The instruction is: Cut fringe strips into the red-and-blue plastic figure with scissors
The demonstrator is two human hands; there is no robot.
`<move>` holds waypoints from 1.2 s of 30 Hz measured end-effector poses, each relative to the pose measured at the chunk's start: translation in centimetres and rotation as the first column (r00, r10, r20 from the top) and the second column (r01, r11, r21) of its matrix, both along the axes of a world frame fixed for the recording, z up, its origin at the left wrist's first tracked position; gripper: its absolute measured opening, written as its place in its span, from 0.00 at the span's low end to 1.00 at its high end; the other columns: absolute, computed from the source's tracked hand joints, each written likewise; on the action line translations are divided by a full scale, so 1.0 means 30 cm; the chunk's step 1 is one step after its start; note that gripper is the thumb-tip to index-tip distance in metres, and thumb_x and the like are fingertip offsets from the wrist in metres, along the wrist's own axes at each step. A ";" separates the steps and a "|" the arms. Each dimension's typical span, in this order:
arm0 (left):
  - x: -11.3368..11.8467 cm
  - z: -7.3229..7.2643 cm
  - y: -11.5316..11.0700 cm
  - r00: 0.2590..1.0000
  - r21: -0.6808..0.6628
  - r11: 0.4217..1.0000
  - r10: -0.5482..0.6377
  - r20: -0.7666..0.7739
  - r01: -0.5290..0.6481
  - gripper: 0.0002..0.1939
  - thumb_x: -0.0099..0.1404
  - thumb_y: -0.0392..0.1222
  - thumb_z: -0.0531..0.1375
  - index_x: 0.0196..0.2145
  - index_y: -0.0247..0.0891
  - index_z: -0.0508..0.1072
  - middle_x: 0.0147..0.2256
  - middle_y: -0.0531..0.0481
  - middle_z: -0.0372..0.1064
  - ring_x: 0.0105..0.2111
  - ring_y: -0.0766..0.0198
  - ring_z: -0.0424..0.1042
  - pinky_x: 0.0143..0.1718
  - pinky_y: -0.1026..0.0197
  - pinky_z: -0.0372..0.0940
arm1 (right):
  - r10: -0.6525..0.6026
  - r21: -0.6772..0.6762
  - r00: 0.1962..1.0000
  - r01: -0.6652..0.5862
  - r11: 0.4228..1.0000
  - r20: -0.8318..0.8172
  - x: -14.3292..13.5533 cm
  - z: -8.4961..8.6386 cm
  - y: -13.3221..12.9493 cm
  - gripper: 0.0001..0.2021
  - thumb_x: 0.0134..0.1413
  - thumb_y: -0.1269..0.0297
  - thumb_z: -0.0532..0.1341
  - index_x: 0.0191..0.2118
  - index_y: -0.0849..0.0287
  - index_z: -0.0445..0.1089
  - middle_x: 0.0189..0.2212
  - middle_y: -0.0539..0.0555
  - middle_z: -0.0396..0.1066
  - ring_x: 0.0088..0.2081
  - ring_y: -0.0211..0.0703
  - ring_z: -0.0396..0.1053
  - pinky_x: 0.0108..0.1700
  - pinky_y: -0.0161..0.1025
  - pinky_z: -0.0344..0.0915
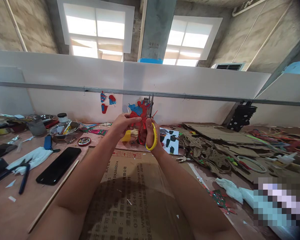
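My left hand (122, 125) is closed on a painted red and blue cut-out piece (139, 108), held up above the far end of a cardboard sheet (130, 200). In my right hand (157, 146) is a pair of scissors with yellow handles (154, 136). The scissor blades point upward, close along the right side of the painted piece. Whether they touch it I cannot tell. Fingers of both hands nearly meet, and they hide the lower part of the piece. Three small red and blue pieces (104, 108) are on the white wall panel behind.
A black phone (58, 165), a thin wooden stick (53, 196) and blue-handled pliers (25, 178) lie to the left. Jars and a metal bowl (76, 126) stand behind them. On the right are knotted cord (205, 146), cardboard sheets (212, 130) and a white tissue (229, 190).
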State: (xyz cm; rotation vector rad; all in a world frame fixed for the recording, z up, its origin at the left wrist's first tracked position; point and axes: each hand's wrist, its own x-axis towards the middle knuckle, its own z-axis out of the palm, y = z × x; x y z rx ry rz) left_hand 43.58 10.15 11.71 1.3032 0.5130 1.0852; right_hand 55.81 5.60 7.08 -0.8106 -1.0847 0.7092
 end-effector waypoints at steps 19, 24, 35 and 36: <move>-0.013 0.002 0.050 0.960 -0.037 0.995 0.099 0.261 -0.092 0.17 0.45 0.39 0.73 0.33 0.34 0.75 0.29 0.49 0.76 0.24 0.68 0.73 0.26 0.66 0.67 | 0.063 0.080 0.996 -0.058 0.995 -0.063 0.015 0.000 0.031 0.28 0.49 0.32 0.65 0.33 0.53 0.59 0.15 0.38 0.54 0.13 0.29 0.48 0.12 0.29 0.48; -0.020 0.014 0.044 0.955 -0.054 0.987 0.159 0.248 -0.150 0.17 0.42 0.38 0.73 0.31 0.35 0.74 0.27 0.51 0.75 0.24 0.68 0.72 0.22 0.68 0.63 | 0.065 0.126 0.989 -0.047 0.991 -0.136 0.048 0.025 0.039 0.27 0.50 0.34 0.65 0.36 0.52 0.60 0.17 0.39 0.56 0.14 0.30 0.53 0.14 0.29 0.54; 0.020 -0.005 0.025 0.945 -0.046 0.999 0.032 0.324 -0.018 0.16 0.49 0.44 0.74 0.31 0.35 0.74 0.27 0.52 0.74 0.25 0.70 0.71 0.25 0.68 0.63 | 0.010 0.193 0.992 0.015 0.981 -0.124 0.079 0.063 0.014 0.18 0.48 0.61 0.68 0.42 0.52 0.61 0.27 0.41 0.64 0.22 0.32 0.64 0.24 0.32 0.67; 0.030 -0.010 0.022 0.937 -0.053 0.998 0.003 0.350 0.016 0.17 0.51 0.46 0.74 0.33 0.36 0.75 0.30 0.50 0.76 0.27 0.68 0.74 0.28 0.67 0.65 | -0.010 0.208 0.991 0.039 0.977 -0.137 0.076 0.061 0.015 0.17 0.48 0.62 0.68 0.42 0.52 0.61 0.28 0.42 0.64 0.23 0.32 0.64 0.25 0.32 0.67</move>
